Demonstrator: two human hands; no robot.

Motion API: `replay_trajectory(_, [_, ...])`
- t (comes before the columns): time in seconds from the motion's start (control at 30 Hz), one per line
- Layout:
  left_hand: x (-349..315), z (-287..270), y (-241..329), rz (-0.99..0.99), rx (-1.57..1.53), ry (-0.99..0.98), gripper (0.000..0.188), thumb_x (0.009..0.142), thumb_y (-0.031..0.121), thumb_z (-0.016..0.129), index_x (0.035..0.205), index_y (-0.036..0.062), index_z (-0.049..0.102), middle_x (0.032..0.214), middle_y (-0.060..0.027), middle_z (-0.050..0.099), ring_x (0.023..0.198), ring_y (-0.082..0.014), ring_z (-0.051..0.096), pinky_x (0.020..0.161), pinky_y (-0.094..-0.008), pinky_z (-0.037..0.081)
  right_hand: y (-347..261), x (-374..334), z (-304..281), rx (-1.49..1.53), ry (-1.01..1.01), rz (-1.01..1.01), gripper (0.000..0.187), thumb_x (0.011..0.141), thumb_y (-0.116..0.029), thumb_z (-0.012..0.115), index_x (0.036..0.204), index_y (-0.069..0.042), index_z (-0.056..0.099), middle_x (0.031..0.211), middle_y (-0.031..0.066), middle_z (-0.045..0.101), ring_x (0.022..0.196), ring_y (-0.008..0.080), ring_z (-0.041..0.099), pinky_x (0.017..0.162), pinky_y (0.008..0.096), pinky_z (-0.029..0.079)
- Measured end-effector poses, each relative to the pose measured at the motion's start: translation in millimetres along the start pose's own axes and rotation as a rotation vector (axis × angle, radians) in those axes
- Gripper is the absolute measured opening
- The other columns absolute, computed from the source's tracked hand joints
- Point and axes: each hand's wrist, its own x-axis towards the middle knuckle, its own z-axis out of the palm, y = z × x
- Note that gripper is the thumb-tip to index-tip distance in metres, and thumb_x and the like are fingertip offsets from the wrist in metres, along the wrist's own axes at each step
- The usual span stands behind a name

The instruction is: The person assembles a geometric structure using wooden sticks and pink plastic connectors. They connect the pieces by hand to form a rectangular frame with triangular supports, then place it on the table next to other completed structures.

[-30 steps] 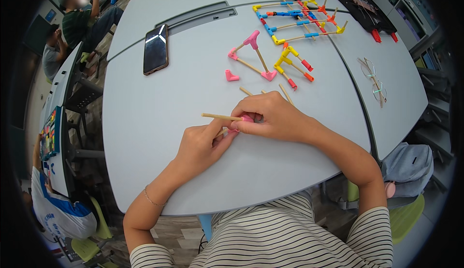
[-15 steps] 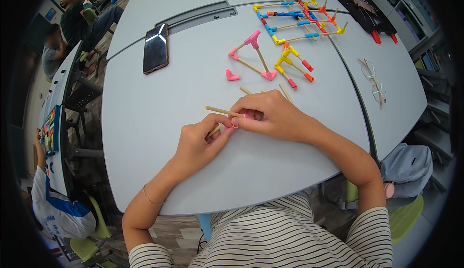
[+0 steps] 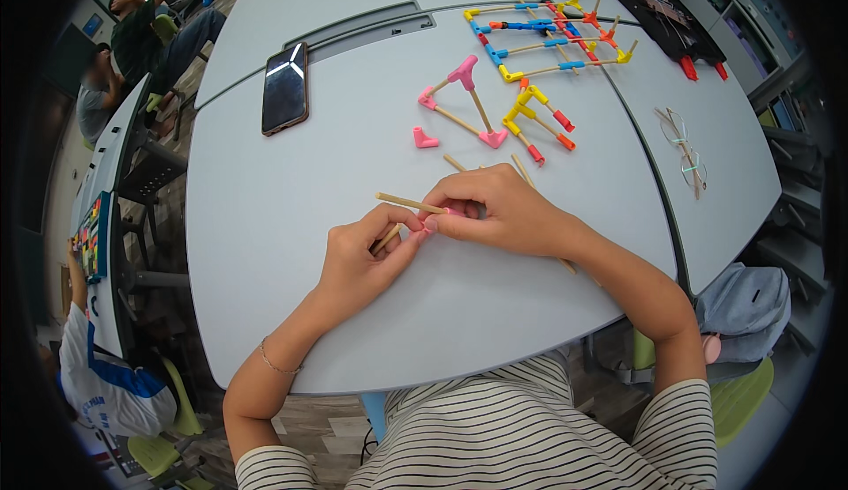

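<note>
Near the middle of the table, my two hands meet over a pink plastic connector (image 3: pixel 453 212). My right hand (image 3: pixel 508 216) pinches this connector, from which a wooden stick (image 3: pixel 406 201) points left. My left hand (image 3: pixel 353 256) is closed round another wooden stick (image 3: pixel 386 240), its thumb and fingertips touching the connector's lower end. Fingers cover most of the joint, so how far the left stick goes in is hidden. Beyond my hands lie a pink elbow connector (image 3: pixel 424 138) and a pink frame of sticks and joints (image 3: pixel 461 123). Loose sticks (image 3: pixel 524 170) lie by my right hand.
A yellow, red and orange piece (image 3: pixel 535 117) and a larger multicoloured stick frame (image 3: pixel 548 40) stand at the far right. A phone (image 3: pixel 285 89) lies far left. Glasses (image 3: pixel 683 150) rest on the right table, near a black case (image 3: pixel 667 18). Other people sit at left.
My fingers have closed further over the connector's lower end. Loose sticks by my right hand have shifted slightly, and one now shows below my right wrist.
</note>
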Motion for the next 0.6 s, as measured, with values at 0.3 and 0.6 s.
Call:
replay_trajectory(0.3, [-0.8,-0.8,-1.2,-0.002,-0.032,0.024,0.006,0.087,0.004,0.070,0.092,0.0043,0.066,0.055,0.0072,0.044,0.051,0.0000,0.036,0.047,-0.0194,0.026,0.4,0.3,2.0,-0.012,0.001,-0.060,0.022,0.086,-0.021,0.071,0.096,-0.002,0.071,0.079,0.0096,0.069,0.067,0.0171,0.064,0.063,0.0279,0.051])
replay_trajectory(0.6, [-0.2,-3.2,-2.5,-0.005,-0.017,-0.026,0.006,0.088,0.005,0.068,0.094,0.0029,0.067,0.059,0.0068,0.051,0.054,0.0000,0.039,0.049,-0.0192,0.028,7.0,-3.5,8.4,-0.069,0.042,-0.103,0.016,0.080,-0.013,0.072,0.094,-0.005,0.071,0.077,0.0027,0.067,0.064,0.0113,0.059,0.057,0.0243,0.045])
